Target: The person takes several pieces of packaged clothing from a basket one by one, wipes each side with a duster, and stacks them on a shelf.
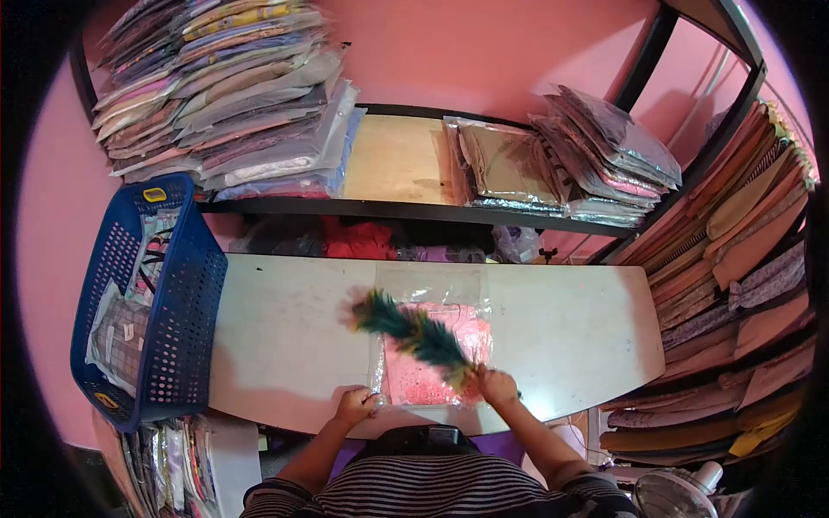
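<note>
My right hand (pixel 496 385) is closed round the handle end of a green and yellow feather duster (pixel 418 335). The duster slants up to the left over a clear plastic bag (pixel 432 281), and its far tip is blurred. Folded pink patterned cloth (pixel 423 380) lies inside the bag, partly hidden by the duster. At the bag's lower left corner my left hand (pixel 356 404) is closed, its fingers pinching the plastic edge.
The bag lies on a white table (pixel 285 337). A blue perforated basket (pixel 186 311) with bagged items stands at the left. Behind, a shelf (pixel 393 160) bears stacks of bagged garments (pixel 250 104). Hanging clothes (pixel 734 285) line the right, above a fan (pixel 678 492).
</note>
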Tool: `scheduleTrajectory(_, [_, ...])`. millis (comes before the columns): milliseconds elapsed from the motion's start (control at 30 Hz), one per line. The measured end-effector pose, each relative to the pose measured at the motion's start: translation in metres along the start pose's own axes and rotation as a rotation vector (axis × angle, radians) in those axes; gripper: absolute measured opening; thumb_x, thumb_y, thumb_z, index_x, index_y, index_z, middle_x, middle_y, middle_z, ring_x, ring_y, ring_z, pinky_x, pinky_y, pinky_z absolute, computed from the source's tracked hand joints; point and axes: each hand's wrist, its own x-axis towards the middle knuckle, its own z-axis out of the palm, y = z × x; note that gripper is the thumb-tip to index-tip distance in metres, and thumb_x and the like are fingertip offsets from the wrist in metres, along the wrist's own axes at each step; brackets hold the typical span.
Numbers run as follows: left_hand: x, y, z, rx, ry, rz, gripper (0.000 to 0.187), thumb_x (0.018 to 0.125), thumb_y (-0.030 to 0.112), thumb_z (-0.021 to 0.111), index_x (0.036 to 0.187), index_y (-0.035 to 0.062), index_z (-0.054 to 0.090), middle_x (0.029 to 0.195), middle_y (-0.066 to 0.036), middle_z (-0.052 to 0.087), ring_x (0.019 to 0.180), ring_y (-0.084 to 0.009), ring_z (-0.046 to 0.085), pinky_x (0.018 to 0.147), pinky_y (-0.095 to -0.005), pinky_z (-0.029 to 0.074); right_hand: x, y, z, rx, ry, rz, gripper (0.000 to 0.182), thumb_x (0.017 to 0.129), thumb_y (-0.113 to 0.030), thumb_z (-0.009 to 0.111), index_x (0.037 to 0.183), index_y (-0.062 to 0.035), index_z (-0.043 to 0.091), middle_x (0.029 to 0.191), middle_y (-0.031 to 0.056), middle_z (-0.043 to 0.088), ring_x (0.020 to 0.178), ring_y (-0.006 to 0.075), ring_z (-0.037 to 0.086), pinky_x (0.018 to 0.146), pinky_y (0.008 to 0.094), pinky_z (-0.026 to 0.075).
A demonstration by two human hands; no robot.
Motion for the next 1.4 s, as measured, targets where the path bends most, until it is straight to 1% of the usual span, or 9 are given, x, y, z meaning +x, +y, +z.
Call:
scheduleTrajectory(367, [0.007,0.047,-0.023,0.022,-0.169,-0.106,0.029,0.081,0.023,0.055,0.067,-0.0020,0.051,0.052,-0.007,0.053,0.046,-0.0129,0.054,0.042,-0.0261,0.044,-0.033,0.137,0.024,0.243,0.019,0.911,0.049,0.082,-0.050,0.035,0.098,-0.0059,0.049,0.084,0.0202,0.059,0.079,0.0355,0.057,0.066,0.0440,0.046])
scheduleTrajectory(500, [0.062,0.038,-0.031,-0.095,0.216,-0.002,0.032,0.080,0.029,0.056,0.073,-0.0023,0.053,0.068,-0.009,0.058,0.060,-0.0138,0.058,0.051,-0.0270,0.046,-0.043,0.127,0.004,0.223,0.047,0.952,0.047,0.080,-0.044,0.044,0.102,-0.0030,0.046,0.097,0.0225,0.052,0.091,0.0369,0.051,0.074,0.0455,0.042])
scheduleTrajectory(567, [0.109,0.031,-0.034,0.069,0.329,0.210,0.032,0.080,0.029,0.057,0.081,-0.0027,0.054,0.079,-0.010,0.059,0.072,-0.0156,0.057,0.062,-0.0284,0.046,-0.021,0.107,-0.009,-0.203,0.665,0.660,0.051,0.077,-0.040,0.051,0.107,0.0006,0.043,0.106,0.0234,0.046,0.101,0.0355,0.043,0.086,0.0444,0.034])
scheduleTrajectory(700, [0.177,0.063,-0.020,-0.253,0.488,0.221,0.035,0.079,0.031,0.057,0.094,-0.0002,0.056,0.087,-0.007,0.057,0.069,-0.0156,0.055,0.065,-0.0289,0.046,0.064,0.077,-0.009,0.372,0.734,0.242,0.053,0.072,-0.026,0.060,0.112,0.0031,0.039,0.100,0.0218,0.049,0.097,0.0342,0.045,0.086,0.0420,0.033])
scheduleTrajectory(800, [0.204,0.085,-0.025,-0.791,0.150,-0.320,0.035,0.076,0.027,0.061,0.098,-0.0004,0.055,0.086,-0.008,0.058,0.071,-0.0176,0.055,0.065,-0.0295,0.046,0.125,0.047,0.030,1.283,0.510,0.342,0.046,0.074,-0.024,0.062,0.106,0.0028,0.043,0.081,0.0099,0.053,0.069,0.0199,0.052,0.061,0.0292,0.041])
scheduleTrajectory(867, [0.199,0.098,-0.019,-0.713,0.209,-0.277,0.031,0.075,0.024,0.062,0.095,0.0003,0.056,0.085,-0.008,0.058,0.071,-0.0176,0.055,0.064,-0.0291,0.046,0.142,0.038,0.016,1.569,0.497,0.412,0.039,0.075,-0.025,0.063,0.100,0.0018,0.050,0.072,0.0047,0.053,0.059,0.0130,0.050,0.050,0.0235,0.040])
scheduleTrajectory(933, [0.183,0.118,-0.017,-0.627,0.271,-0.236,0.028,0.075,0.022,0.063,0.092,0.0011,0.057,0.083,-0.009,0.058,0.071,-0.0176,0.056,0.063,-0.0287,0.046,0.148,0.044,0.007,1.733,0.046,0.412,0.020,0.076,-0.021,0.062,0.085,-0.0028,0.059,0.060,-0.0003,0.051,0.052,0.0071,0.043,0.045,0.0191,0.032])
scheduleTrajectory(1233, [0.086,0.259,-0.061,-0.529,0.286,0.372,0.010,0.075,0.013,0.064,0.076,0.0049,0.057,0.074,0.002,0.057,0.067,-0.0057,0.050,0.064,-0.0202,0.040,0.086,0.050,-0.163,1.609,0.376,0.006,0.015,0.078,-0.017,0.059,0.081,-0.0037,0.065,0.078,0.0015,0.062,0.071,0.0079,0.050,0.066,0.0223,0.037])
scheduleTrajectory(1400, [0.058,0.244,-0.065,-0.235,0.175,0.621,0.006,0.073,0.006,0.063,0.072,0.0042,0.058,0.075,0.000,0.059,0.068,-0.0066,0.052,0.064,-0.0214,0.041,0.035,0.067,-0.181,1.322,0.348,-0.073,0.015,0.077,-0.014,0.059,0.082,0.0002,0.063,0.083,0.0055,0.062,0.075,0.0118,0.055,0.069,0.0248,0.042])
